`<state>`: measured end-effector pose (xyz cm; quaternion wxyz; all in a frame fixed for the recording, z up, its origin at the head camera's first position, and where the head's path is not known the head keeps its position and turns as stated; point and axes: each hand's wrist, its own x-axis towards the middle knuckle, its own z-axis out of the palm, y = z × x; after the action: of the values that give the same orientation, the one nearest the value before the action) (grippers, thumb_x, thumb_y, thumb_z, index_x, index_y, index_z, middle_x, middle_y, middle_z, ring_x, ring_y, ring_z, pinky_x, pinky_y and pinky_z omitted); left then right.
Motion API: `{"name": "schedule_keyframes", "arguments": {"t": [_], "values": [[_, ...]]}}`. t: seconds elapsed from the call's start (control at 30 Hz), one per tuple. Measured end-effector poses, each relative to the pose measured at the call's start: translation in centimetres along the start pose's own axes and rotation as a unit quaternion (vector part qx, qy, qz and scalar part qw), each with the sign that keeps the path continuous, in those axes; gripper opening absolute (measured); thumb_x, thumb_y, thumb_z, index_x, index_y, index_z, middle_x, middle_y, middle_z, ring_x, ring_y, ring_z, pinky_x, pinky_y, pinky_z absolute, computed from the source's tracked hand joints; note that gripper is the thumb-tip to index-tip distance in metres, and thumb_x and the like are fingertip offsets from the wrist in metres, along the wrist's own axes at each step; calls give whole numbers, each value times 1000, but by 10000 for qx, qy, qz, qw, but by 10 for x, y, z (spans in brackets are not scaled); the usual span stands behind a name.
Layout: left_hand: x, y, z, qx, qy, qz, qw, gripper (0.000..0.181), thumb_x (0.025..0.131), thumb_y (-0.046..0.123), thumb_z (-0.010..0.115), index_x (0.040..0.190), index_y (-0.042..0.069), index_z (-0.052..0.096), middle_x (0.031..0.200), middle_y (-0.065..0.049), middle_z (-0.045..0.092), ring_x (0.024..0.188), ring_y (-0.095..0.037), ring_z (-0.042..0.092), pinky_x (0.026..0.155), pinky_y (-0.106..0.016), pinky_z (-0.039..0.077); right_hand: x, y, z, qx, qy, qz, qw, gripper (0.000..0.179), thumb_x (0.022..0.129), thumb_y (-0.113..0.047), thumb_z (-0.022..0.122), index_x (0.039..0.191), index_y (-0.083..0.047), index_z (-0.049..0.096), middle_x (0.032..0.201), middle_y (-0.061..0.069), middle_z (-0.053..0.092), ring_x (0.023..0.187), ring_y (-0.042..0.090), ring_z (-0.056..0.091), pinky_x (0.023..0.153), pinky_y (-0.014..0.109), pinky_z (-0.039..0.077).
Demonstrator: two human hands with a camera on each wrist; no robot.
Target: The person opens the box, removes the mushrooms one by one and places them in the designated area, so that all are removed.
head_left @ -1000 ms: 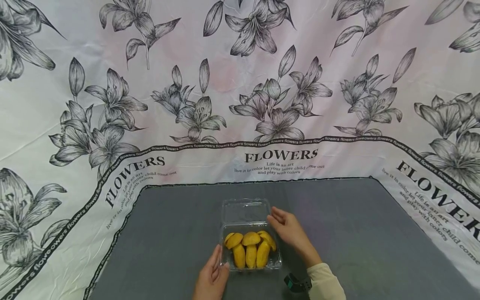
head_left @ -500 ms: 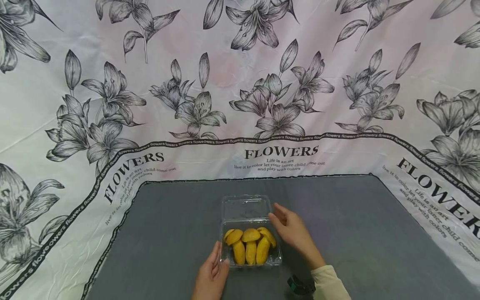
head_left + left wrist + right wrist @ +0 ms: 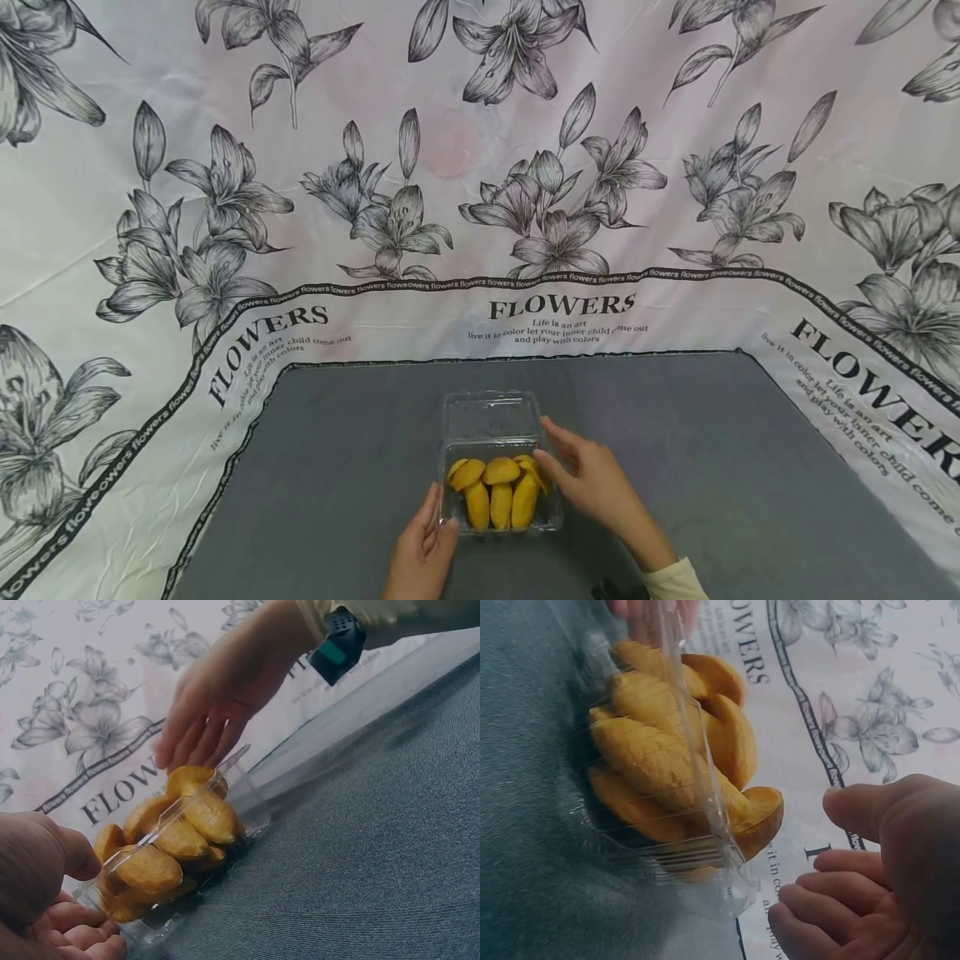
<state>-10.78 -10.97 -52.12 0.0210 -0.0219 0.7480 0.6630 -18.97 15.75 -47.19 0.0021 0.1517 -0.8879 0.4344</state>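
Observation:
A clear plastic clamshell box (image 3: 491, 421) lies with its lid folded back on the far side. Inside, yellow mushrooms (image 3: 501, 496) lie stacked, with several caps and stems visible in the wrist views. My left hand (image 3: 421, 550) holds the box's near left side, its thumb (image 3: 79, 855) at the rim and its other fingers low against the wall. On the right, my right hand (image 3: 596, 483) hovers by the box's far right corner and the rightmost mushroom. Its thumb (image 3: 855, 812) and fingers are apart, with nothing between them in the right wrist view.
The box stands on a grey cloth-covered table (image 3: 337, 467). A white curtain (image 3: 450, 208) printed with black flowers and lettering hangs behind and along both sides. A dark wrist device (image 3: 337, 656) is strapped to the right wrist, below a pale sleeve (image 3: 397, 619).
My right hand has shifted nearer me, from beside the lid hinge to the rightmost mushroom, with its thumb and fingers spread wider. The left hand stays on the box.

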Motion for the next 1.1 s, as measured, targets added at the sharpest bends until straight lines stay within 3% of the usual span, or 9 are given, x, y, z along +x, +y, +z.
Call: {"name": "schedule_keyframes", "arguments": {"t": [0.27, 0.53, 0.7, 0.83, 0.9, 1.03, 1.1], "values": [[1, 0, 1, -27, -25, -19, 10000, 73, 108, 24, 64, 162, -10, 28, 163, -33, 31, 149, -50, 34, 112, -51, 50, -17, 0, -1, -493, -22, -542, 9973, 64, 103, -37, 73, 158, -12, 52, 156, 8, 54, 129, 33, 65, 103, 46, 58], [1, 0, 2, -82, 28, -1, 10000, 72, 108, 20, 65, 161, -12, 28, 163, -34, 31, 149, -51, 33, 110, -48, 51, -29, 0, -1, -759, -28, -591, 9954, 67, 102, -39, 74, 160, -16, 50, 154, 10, 56, 128, 35, 65, 99, 50, 60], [2, 2, 2, -92, 33, -28, 9999, 73, 108, 20, 64, 162, -13, 25, 163, -35, 29, 149, -51, 33, 108, -47, 53, -34, 1, 3, -833, 33, -808, 9932, 64, 101, -32, 76, 157, -12, 53, 153, 11, 57, 125, 34, 67, 97, 51, 61], [3, 1, 2, -105, 31, -48, 9999, 73, 109, 19, 63, 162, -12, 24, 164, -34, 28, 149, -51, 33, 109, -48, 53, -35, 1, 7, -927, 45, -904, 9916, 63, 99, -25, 78, 156, -13, 55, 153, 9, 57, 93, 12, 74, 96, 51, 61], [2, 1, 2, -103, 35, -5, 9999, 73, 108, 18, 63, 162, -13, 25, 164, -33, 28, 149, -50, 33, 109, -49, 52, -34, 0, 8, -942, 14, -854, 9919, 63, 98, -22, 79, 156, -13, 55, 153, 11, 57, 66, 0, 58, 90, 47, 63], [1, 0, 2, -106, 34, 69, 9999, 72, 108, 17, 63, 161, -13, 26, 164, -33, 29, 149, -49, 33, 110, -48, 51, -31, -2, 9, -1054, -34, -812, 9911, 64, 96, -17, 81, 155, -10, 56, 150, 16, 58, 51, -4, 32, 77, 37, 62], [1, 0, 2, -130, 25, 88, 9999, 72, 108, 17, 63, 161, -13, 25, 164, -33, 28, 149, -49, 32, 110, -48, 51, -29, -3, 9, -1115, -86, -774, 9907, 64, 95, -15, 81, 154, -9, 56, 150, 18, 58, 49, -4, 31, 71, 32, 59]]}}
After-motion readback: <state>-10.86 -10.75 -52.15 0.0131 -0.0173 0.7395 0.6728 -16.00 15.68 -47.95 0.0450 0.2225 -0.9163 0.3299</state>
